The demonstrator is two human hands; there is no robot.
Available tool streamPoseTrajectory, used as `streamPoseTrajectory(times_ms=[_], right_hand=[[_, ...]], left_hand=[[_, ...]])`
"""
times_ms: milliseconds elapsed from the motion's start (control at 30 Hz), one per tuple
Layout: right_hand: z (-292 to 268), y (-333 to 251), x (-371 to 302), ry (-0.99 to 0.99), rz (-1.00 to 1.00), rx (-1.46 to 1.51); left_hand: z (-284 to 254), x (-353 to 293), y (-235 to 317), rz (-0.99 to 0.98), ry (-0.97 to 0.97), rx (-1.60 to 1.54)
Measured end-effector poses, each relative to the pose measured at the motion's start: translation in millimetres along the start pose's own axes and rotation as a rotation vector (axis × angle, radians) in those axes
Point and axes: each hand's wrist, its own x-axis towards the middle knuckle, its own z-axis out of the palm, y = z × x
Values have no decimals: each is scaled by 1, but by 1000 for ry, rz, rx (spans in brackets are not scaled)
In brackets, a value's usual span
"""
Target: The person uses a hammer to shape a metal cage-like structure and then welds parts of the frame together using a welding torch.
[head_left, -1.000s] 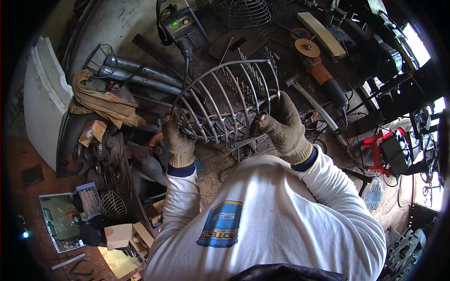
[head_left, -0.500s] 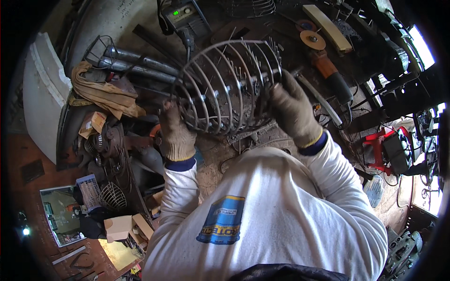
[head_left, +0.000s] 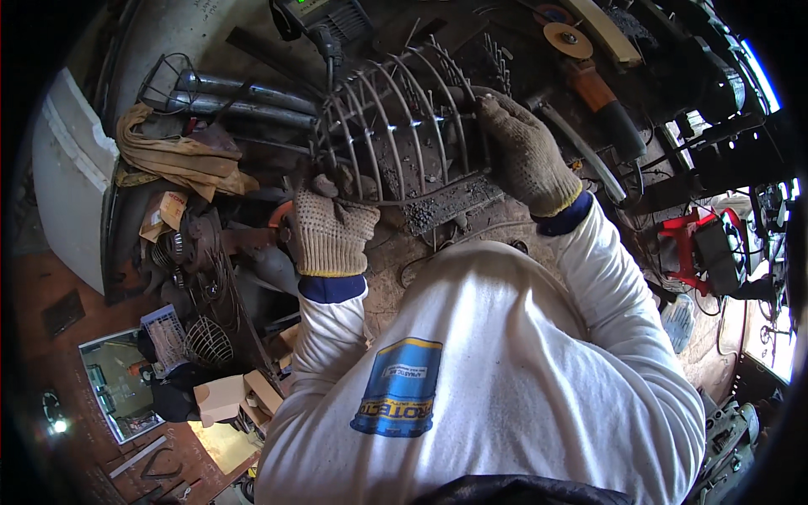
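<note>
A curved cage of bent metal rods (head_left: 409, 160) is held up over the cluttered work surface, its ribs joined by crossing rods. My left hand (head_left: 335, 225), in a knitted beige work glove, is closed on the cage's lower left edge. At the opposite end, my right hand (head_left: 530, 156), gloved the same way, grips the right rim with its thumb side toward the top. Part of each hand's fingers is hidden behind the rods or by the glove. Below the cage shows a dark metal block (head_left: 454, 206) covered with grit.
An angle grinder (head_left: 596, 88) with a tan disc lies at the right, beside a wooden bar (head_left: 602, 32). Shiny metal tubes (head_left: 236, 105) and a tan cloth (head_left: 172, 156) are at the left. A welding machine (head_left: 324, 21) stands at the back, and a red frame (head_left: 686, 248) at the far right.
Both hands have tilted the cage, so its near lower edge has risen and the gritty block shows beneath it. My left hand has turned and moved slightly right.
</note>
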Motion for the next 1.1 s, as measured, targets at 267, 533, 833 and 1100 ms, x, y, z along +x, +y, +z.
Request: streamPoseTrajectory(times_ms=[267,533,833,1100], right_hand=[[-4,-2,0,27,13,-83],[0,-3,1,48,-68,-60],[-24,6,8,-56,-68,84],[-28,2,8,352,-224,-122]], left_hand=[[12,-3,-15,125,190,18],[6,-4,-18,137,-125,-4],[-11,-4,-24,250,-250,168],[-16,-27,-28,498,-112,1403]])
